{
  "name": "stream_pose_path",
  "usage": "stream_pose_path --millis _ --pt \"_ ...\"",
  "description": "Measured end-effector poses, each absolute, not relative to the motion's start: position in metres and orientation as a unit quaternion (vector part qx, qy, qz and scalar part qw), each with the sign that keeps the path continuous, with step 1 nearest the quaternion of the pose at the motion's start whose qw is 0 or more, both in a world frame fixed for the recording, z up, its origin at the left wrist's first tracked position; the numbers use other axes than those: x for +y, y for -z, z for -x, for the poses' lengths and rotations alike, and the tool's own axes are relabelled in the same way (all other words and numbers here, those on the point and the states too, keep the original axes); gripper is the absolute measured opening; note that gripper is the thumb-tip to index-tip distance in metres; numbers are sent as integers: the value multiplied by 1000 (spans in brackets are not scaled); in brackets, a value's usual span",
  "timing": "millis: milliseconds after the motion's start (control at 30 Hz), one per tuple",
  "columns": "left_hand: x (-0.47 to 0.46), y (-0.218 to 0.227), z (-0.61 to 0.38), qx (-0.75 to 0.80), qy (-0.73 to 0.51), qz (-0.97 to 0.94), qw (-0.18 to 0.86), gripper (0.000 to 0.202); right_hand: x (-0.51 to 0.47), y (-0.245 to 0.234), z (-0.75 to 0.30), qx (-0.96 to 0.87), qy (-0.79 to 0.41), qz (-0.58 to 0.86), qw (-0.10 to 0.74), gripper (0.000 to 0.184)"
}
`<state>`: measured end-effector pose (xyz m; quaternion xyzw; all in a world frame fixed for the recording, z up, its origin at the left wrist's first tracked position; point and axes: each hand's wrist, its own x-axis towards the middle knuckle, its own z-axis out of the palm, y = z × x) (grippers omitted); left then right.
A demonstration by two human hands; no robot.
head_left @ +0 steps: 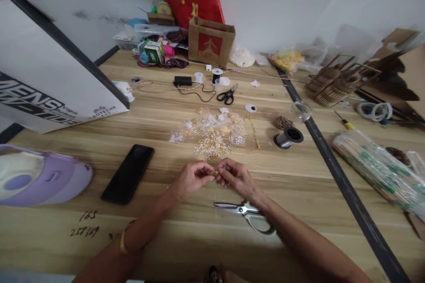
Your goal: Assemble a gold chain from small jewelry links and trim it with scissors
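Note:
My left hand [194, 179] and my right hand [235, 177] meet at the middle of the table, thumbs and fingertips pinched together. Between them is a small gold-coloured jewellery piece [215, 172], too small to make out in detail. Just beyond my fingers lies a loose pile of gold and silver beads [212, 143], with small clear plastic bags [209, 123] behind it. A gold chain [254, 132] is stretched out to the right of the pile. Light-handled scissors [247, 212] lie under my right wrist, partly hidden by the forearm.
To the left are a black phone [129, 174], a purple-and-white case [56, 177] and a large white box [56, 70]. Black scissors [227, 95] lie behind the beads. A wire spool [288, 137] stands right, near a dark strip [332, 168] and bagged sticks [375, 168].

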<state>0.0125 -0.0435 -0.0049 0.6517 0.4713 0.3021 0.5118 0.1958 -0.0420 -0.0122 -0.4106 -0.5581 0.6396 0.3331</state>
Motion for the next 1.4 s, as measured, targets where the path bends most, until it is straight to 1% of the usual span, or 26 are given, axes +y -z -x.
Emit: stream_pose_path --millis 567,767,833,933,1000,1167,1300,1400 --pt "-42 2 -9 461 -297 -647 529 17 -41 9 -196 -572 -629 408 335 28" --pt "-42 4 -8 465 -280 -652 530 22 -42 9 -197 -578 -629 403 329 27" --pt "-41 4 -8 464 -280 -648 535 28 -42 9 -197 -580 -626 403 332 26" --pt "-41 0 -7 461 -291 -626 558 42 -42 7 -197 -587 -620 400 335 26" --pt "-41 -2 -7 460 -290 -623 563 45 -42 5 -197 -593 -617 396 334 26" --pt "-39 -3 -4 474 -254 -666 516 24 -43 7 -199 -608 -609 392 326 26" --pt "-38 -2 -2 460 -269 -687 494 15 -44 11 -200 -638 -579 398 316 25" --pt "-40 -1 -3 466 -281 -719 433 8 -46 11 -199 -663 -548 406 310 24"
